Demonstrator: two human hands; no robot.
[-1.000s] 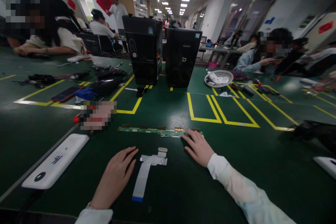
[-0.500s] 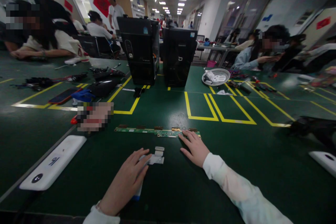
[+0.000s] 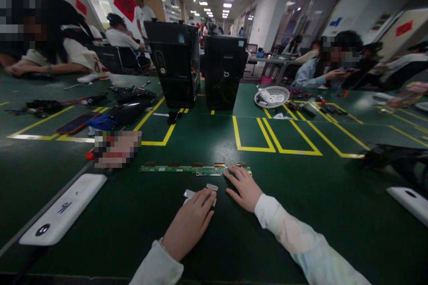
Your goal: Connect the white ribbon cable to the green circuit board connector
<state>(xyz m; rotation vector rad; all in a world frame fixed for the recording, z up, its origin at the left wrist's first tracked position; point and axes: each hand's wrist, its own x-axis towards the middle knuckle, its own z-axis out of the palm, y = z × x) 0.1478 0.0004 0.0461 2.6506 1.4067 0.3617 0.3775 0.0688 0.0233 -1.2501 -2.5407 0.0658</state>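
Observation:
A long, narrow green circuit board (image 3: 174, 169) lies crosswise on the table in front of me. My right hand (image 3: 245, 189) rests with spread fingers at its right end, the fingertips touching the board. Nearer to me, my left hand (image 3: 192, 218) lies palm down, fingers stretched out, over a white flat ribbon cable (image 3: 188, 193). At its fingertips shows the cable's connector end (image 3: 211, 187), a little below the board. Most of the cable is hidden under the hand. Neither hand is visibly wrapped round anything.
Two black computer towers (image 3: 175, 67) stand at the back. On the left are a white device (image 3: 63, 209), a pixelated item (image 3: 118, 149), a phone (image 3: 78, 121) and cables. A white basket (image 3: 271, 97) stands at back right. Yellow tape (image 3: 256, 148) marks the green table. Other people sit around.
My left hand has slid right over the ribbon cable, whose connector end has shifted right and turned slightly. My right hand stays on the board. The whole view has shifted slightly.

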